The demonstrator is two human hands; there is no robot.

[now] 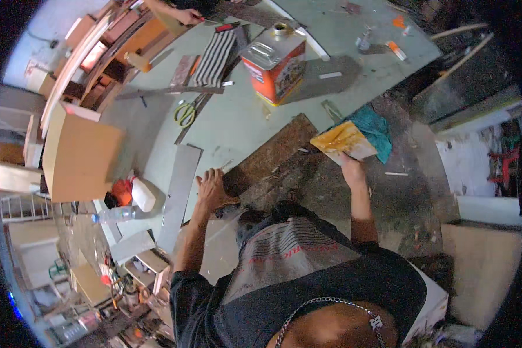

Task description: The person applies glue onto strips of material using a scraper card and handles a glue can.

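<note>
My left hand (pixel 213 190) rests at the near left end of a long brown board (pixel 269 153), its fingers spread and its thumb by the board's lower corner. That board lies slantwise along the table's near edge. My right hand (pixel 354 169) grips the near edge of a flat pale piece (pixel 343 141) smeared with yellow-brown paste over its far half. It is held just past the board's right end. A teal cloth (pixel 372 129) shows behind and to the right of this piece. Beyond the board stands a red-orange rectangular metal can (pixel 277 64) with a round opening on top.
Green-handled scissors (pixel 185 113), a striped cloth (pixel 216 57) and a grey strip (pixel 178 194) lie on the pale green table (pixel 226 130). A white bottle (pixel 142 194) is at left. Across the table, another person's hand (pixel 188 16) reaches in. Wooden shelving (pixel 107 64) stands far left.
</note>
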